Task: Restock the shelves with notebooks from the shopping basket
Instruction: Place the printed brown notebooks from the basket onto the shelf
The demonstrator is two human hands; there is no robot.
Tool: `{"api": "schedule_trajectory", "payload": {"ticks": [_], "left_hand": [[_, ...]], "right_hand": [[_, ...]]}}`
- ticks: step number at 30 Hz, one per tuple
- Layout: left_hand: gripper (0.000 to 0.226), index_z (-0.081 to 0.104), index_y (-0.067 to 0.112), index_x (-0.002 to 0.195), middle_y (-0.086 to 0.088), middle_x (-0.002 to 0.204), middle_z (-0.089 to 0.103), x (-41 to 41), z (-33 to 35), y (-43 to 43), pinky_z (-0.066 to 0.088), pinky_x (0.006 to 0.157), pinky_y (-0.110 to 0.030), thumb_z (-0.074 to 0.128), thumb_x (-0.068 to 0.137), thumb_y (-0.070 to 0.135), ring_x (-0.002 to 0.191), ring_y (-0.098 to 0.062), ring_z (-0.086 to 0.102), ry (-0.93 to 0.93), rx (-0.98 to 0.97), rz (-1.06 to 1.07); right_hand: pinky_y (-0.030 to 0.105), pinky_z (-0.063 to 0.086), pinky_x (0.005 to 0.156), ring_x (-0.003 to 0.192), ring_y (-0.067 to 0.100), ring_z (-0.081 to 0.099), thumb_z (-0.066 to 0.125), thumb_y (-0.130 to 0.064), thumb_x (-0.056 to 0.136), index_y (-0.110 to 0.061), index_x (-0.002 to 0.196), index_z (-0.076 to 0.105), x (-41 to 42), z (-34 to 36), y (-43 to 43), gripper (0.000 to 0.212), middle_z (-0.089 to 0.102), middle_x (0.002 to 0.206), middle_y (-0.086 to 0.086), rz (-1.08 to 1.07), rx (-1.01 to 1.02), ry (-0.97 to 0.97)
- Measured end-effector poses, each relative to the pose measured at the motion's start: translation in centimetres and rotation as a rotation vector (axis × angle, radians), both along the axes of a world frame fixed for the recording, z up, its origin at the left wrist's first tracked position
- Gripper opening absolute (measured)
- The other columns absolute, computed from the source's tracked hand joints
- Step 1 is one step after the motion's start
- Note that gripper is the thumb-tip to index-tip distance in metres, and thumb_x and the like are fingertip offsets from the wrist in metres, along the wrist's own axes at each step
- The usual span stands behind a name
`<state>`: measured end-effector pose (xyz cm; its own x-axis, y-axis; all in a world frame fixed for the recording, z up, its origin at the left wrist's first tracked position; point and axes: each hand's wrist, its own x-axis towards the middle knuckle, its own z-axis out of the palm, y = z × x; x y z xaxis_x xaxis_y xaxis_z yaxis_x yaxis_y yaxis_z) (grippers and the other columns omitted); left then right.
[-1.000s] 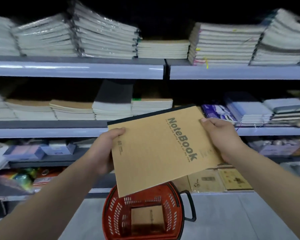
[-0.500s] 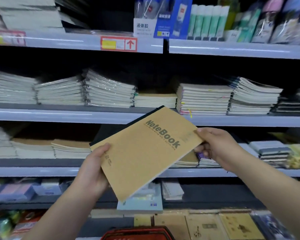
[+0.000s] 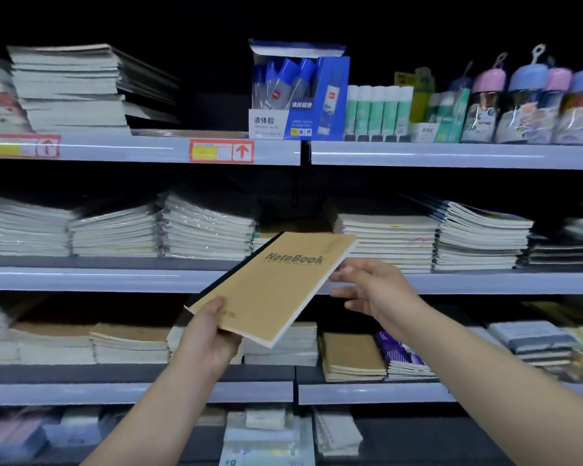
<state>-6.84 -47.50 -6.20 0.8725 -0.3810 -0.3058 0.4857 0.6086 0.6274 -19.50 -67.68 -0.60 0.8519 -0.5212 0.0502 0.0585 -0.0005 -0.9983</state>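
Note:
A kraft-brown notebook (image 3: 276, 284) with a black spine and "NoteBook" printed on its cover is held tilted in front of the middle shelf (image 3: 81, 279). My left hand (image 3: 209, 334) grips its near lower corner, thumb on top. My right hand (image 3: 367, 287) sits at the notebook's right edge with fingers loosely spread; only the thumb tip seems to touch it. The notebook's far end points at a low stack of brown notebooks (image 3: 266, 237) between taller stacks. The shopping basket is out of view.
Plastic-wrapped notebook stacks (image 3: 202, 227) and white-edged stacks (image 3: 387, 240) flank the low stack. The top shelf (image 3: 451, 154) carries a blue glue box (image 3: 297, 95), glue sticks and bottles. The lower shelf holds kraft notebooks (image 3: 350, 358) and other pads.
The view has tilted up and the basket has dropped out of sight. The notebook rose to the middle shelf and lies flatter. My right hand loosened its grip on the right edge.

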Motion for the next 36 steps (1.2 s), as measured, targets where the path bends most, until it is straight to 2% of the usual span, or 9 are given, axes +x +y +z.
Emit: {"api": "schedule_trajectory", "payload": {"ticks": [6,11,13,17,21,24,26,30,36], "left_hand": [[0.027,0.050,0.006,0.127,-0.014,0.105,0.065,1.9,0.8,-1.6,0.051,0.084,-0.043,0.047,0.101,0.014,0.088,-0.026,0.065,0.021,-0.060,0.080],[0.027,0.050,0.008,0.127,-0.012,0.104,0.066,2.8,0.4,-1.8,0.051,0.062,-0.040,0.047,0.101,0.015,0.085,-0.024,0.065,0.018,-0.069,0.128],[0.022,0.052,0.008,0.122,-0.011,0.099,0.066,2.9,0.5,-2.3,0.052,0.061,-0.040,0.047,0.101,0.014,0.083,-0.024,0.065,0.019,-0.076,0.145],[0.012,0.056,0.010,0.109,-0.012,0.101,0.066,2.3,1.0,-4.1,0.055,0.079,-0.049,0.047,0.101,0.011,0.088,-0.026,0.065,0.011,-0.127,0.159],[0.020,0.056,0.010,0.118,-0.013,0.107,0.068,1.2,1.3,-6.1,0.056,0.056,-0.037,0.045,0.102,0.011,0.089,-0.025,0.067,-0.021,-0.159,0.129],[0.019,0.056,0.010,0.117,-0.013,0.103,0.069,0.7,1.9,-7.3,0.057,0.052,-0.033,0.044,0.103,0.014,0.086,-0.024,0.069,-0.044,-0.165,0.102],[0.019,0.055,0.010,0.118,-0.013,0.103,0.069,0.7,2.4,-7.9,0.057,0.053,-0.034,0.043,0.103,0.014,0.086,-0.025,0.069,-0.060,-0.157,0.088],[0.022,0.051,0.009,0.123,-0.014,0.105,0.067,1.3,3.0,-8.1,0.055,0.064,-0.041,0.042,0.104,0.012,0.090,-0.027,0.067,-0.104,-0.101,0.027],[0.023,0.056,0.010,0.122,-0.010,0.113,0.070,1.8,2.4,-6.4,0.059,0.069,-0.035,0.050,0.100,0.011,0.101,-0.024,0.069,-0.328,0.081,-0.125]], "right_hand": [[0.025,0.054,0.061,0.087,0.014,0.072,0.058,-0.014,0.095,-0.013,0.116,0.059,2.6,0.4,1.1,0.022,0.072,0.106,0.002,0.069,-0.076,0.009],[0.026,0.057,0.062,0.090,0.014,0.070,0.058,-0.013,0.095,-0.011,0.116,0.061,4.0,0.3,0.9,0.021,0.070,0.109,0.005,0.061,-0.066,0.001],[0.025,0.055,0.061,0.090,0.014,0.070,0.058,-0.013,0.095,-0.011,0.115,0.062,4.5,0.1,0.7,0.021,0.071,0.107,0.005,0.041,-0.066,-0.005],[0.027,0.054,0.061,0.088,0.015,0.071,0.056,-0.016,0.096,-0.016,0.097,0.070,5.2,0.3,-0.1,0.014,0.075,0.093,0.001,0.006,-0.049,-0.047],[0.034,0.057,0.067,0.097,0.028,0.069,0.054,-0.022,0.098,-0.007,0.109,0.064,6.0,-0.1,-0.8,0.021,0.072,0.105,0.010,0.018,0.073,-0.036],[0.039,0.055,0.089,0.103,0.018,0.066,0.065,-0.029,0.091,-0.013,0.120,0.057,6.3,-0.8,-0.7,0.034,0.069,0.115,0.001,0.107,-0.022,-0.018],[0.034,0.050,0.097,0.108,0.012,0.063,0.076,-0.025,0.082,-0.014,0.125,0.047,6.3,-1.2,-0.4,0.052,0.065,0.117,-0.003,0.151,-0.145,0.005],[0.030,0.050,0.087,0.107,0.015,0.055,0.087,-0.016,0.067,-0.013,0.122,0.037,6.5,-1.7,-0.7,0.074,0.055,0.117,0.000,0.121,-0.400,0.150],[0.026,0.047,0.081,0.106,0.013,0.057,0.088,-0.018,0.065,-0.020,0.124,0.037,6.9,-1.4,-2.3,0.077,0.057,0.114,-0.003,0.177,-0.403,0.154]]}}
